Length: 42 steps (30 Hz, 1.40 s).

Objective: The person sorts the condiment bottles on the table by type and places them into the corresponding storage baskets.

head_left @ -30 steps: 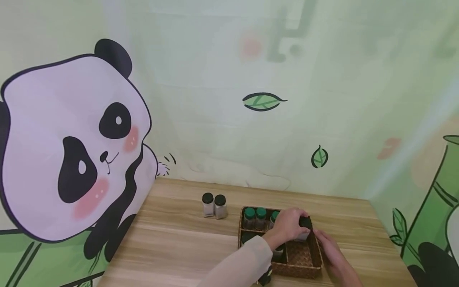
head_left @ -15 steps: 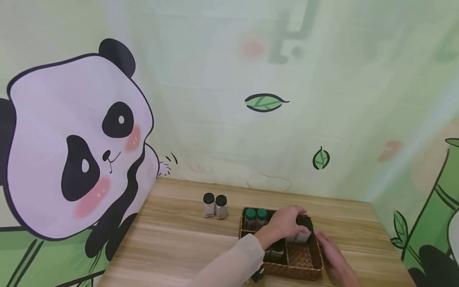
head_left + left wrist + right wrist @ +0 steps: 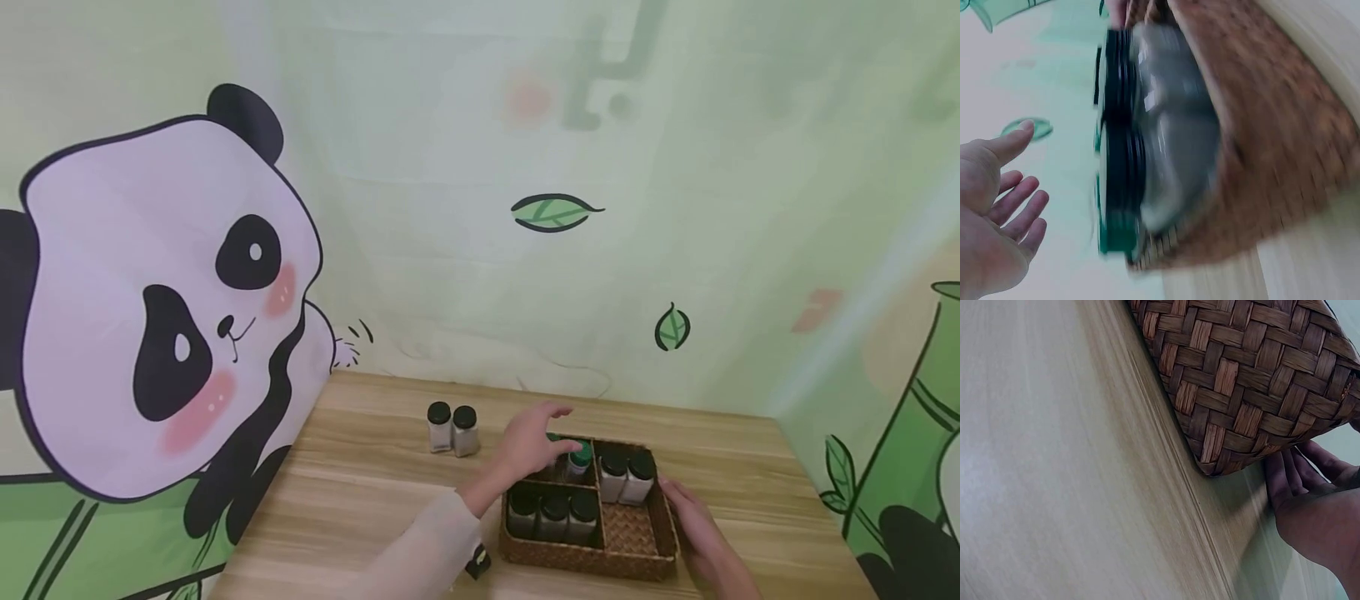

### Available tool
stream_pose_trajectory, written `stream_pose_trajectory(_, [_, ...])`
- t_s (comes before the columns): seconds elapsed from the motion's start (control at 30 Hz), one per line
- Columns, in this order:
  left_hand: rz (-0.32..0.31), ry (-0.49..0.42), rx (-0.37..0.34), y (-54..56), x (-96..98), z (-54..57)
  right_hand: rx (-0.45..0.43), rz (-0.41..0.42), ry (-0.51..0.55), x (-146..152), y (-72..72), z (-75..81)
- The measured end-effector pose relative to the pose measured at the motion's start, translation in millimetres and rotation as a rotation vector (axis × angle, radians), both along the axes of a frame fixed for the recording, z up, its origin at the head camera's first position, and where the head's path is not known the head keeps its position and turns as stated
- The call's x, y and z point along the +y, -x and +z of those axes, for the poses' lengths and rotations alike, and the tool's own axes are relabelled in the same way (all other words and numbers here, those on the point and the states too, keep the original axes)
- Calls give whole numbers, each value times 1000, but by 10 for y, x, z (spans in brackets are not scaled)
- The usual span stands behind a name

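A woven basket point(image 3: 585, 560) with compartments stands on the table. My left hand point(image 3: 525, 446) is over its back left part, fingers spread and holding nothing; the left wrist view also shows this hand point(image 3: 997, 212) apart from the jars. Beneath it are green-lidded jars point(image 3: 578, 460), partly hidden. Two black-lidded jars with pale contents point(image 3: 637, 479) stand side by side at the back of the right compartment. Several dark jars point(image 3: 553, 518) with black lids fill the front left compartment. With fairly straight fingers, my right hand point(image 3: 697, 521) touches the basket's outer right side.
Two more black-lidded jars point(image 3: 452, 431) with pale contents stand together on the wooden table point(image 3: 360, 483), left of the basket. Behind the table rises a green printed backdrop point(image 3: 450, 250) with a panda and leaves.
My left hand has let go of a black-lidded jar in the right compartment and moved left over the green lids. My right hand stays at the basket's side.
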State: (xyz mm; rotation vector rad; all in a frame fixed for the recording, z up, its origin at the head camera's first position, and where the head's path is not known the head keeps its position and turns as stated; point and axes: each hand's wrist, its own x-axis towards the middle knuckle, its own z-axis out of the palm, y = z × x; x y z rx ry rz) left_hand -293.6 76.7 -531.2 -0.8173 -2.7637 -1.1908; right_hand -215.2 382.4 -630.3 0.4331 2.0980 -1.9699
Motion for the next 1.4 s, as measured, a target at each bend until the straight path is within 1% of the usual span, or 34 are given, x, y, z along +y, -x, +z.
stream_pose_trajectory(0.07, [26, 8, 7, 52, -169, -6, 3, -5, -3, -6, 4, -1])
stream_pose_trajectory(0.23, [89, 94, 29, 207, -606, 15, 2, -16, -16, -23, 16, 0])
stream_pose_trajectory(0.3, [110, 121, 48, 266, -774, 37, -1, -14, -11, -29, 24, 8])
stream_pose_trajectory(0.37, [129, 127, 54, 315, -929, 64, -4, -5, -11, -27, 28, 17])
stream_pose_trajectory(0.5, [146, 140, 51, 408, -1192, 99, -10, 6, -32, -17, 36, 25])
stream_pose_trajectory(0.67, [162, 163, 30, 479, -1439, 64, -4, -2, -32, -26, 43, 27])
stream_pose_trajectory(0.83, [184, 169, 8, 502, -1610, -14, 6, -1, -28, -27, 50, 15])
stream_pose_trajectory(1.0, [194, 176, 24, 523, -1709, -133, 8, -5, -45, -13, 35, 5])
stream_pose_trajectory(1.17, [211, 158, 38, 531, -1760, -251, 16, -9, -51, -12, 24, -6])
stream_pose_trajectory(1.27, [219, 144, 43, 538, -1770, -294, 14, -13, -59, -10, 23, -14])
stream_pose_trajectory(1.4, [227, 125, 26, 546, -1772, -334, 14, -16, -60, -5, 19, -18])
